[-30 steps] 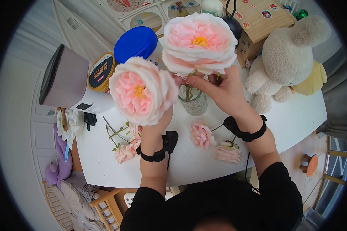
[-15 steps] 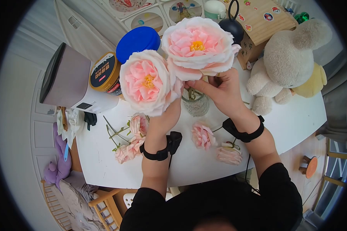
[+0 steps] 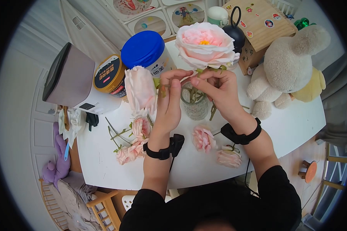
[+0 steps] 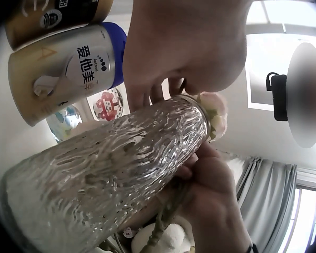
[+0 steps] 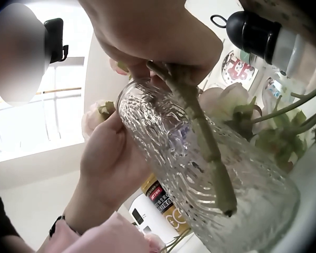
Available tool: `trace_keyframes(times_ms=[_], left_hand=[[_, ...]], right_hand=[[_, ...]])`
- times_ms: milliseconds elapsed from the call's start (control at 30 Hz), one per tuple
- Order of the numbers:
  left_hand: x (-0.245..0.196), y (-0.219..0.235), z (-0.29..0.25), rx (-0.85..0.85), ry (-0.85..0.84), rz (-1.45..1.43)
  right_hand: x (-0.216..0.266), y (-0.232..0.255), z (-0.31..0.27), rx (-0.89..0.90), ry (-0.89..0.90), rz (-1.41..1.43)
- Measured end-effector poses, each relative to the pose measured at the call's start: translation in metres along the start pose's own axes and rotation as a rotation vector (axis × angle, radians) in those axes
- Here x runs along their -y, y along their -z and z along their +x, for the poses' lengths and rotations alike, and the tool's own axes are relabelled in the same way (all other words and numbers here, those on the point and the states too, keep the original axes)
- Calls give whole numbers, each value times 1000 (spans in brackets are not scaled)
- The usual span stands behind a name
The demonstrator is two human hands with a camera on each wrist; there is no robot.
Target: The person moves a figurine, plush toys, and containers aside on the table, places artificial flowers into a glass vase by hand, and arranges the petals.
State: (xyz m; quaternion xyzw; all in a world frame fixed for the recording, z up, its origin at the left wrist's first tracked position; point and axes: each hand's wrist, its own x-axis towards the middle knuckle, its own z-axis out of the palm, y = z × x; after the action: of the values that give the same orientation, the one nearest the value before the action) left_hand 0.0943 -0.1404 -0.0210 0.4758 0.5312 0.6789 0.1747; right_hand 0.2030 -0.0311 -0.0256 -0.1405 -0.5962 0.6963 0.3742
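A clear textured glass vase [image 3: 196,106] stands on the table between the hands, its mouth just under their fingers. My left hand [image 3: 169,107] holds a large pale pink rose [image 3: 139,91] near its head, the bloom turned left. Over the vase, my right hand [image 3: 225,92] curls its fingers below a second large pink rose [image 3: 205,48]. From that hand a thick green stem [image 5: 205,139] hangs down outside the glass in the right wrist view. The fingertips of both hands nearly meet above the rim. In the left wrist view the vase [image 4: 105,168] hides part of the fingers.
Loose small pink roses [image 3: 137,148] lie left of the vase, and two more [image 3: 203,138] nearer the person. A blue-lidded can [image 3: 144,50], a gold tub [image 3: 110,77] and a grey-lilac box [image 3: 69,77] stand at the left. A plush rabbit [image 3: 287,69] sits at right.
The left rose has turned from facing the camera to side-on, with the left hand turning along. The upper rose has tilted away a little. A stem now shows beside the vase below the right hand.
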Motion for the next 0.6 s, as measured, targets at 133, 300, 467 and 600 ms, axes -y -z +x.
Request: trace_keyframes(times_ms=[133, 300, 467, 600], left_hand=[[-1, 7, -3, 50, 47, 55], [-4, 6, -5, 43, 65, 48], [0, 7, -6, 79, 44, 30], [4, 13, -7, 126, 49, 20]], right_hand=[[-5, -2, -1, -16, 57, -46], [-2, -4, -3, -24, 89, -122], [-4, -4, -2, -5, 109, -113], [-12, -1, 1, 30, 92, -63]])
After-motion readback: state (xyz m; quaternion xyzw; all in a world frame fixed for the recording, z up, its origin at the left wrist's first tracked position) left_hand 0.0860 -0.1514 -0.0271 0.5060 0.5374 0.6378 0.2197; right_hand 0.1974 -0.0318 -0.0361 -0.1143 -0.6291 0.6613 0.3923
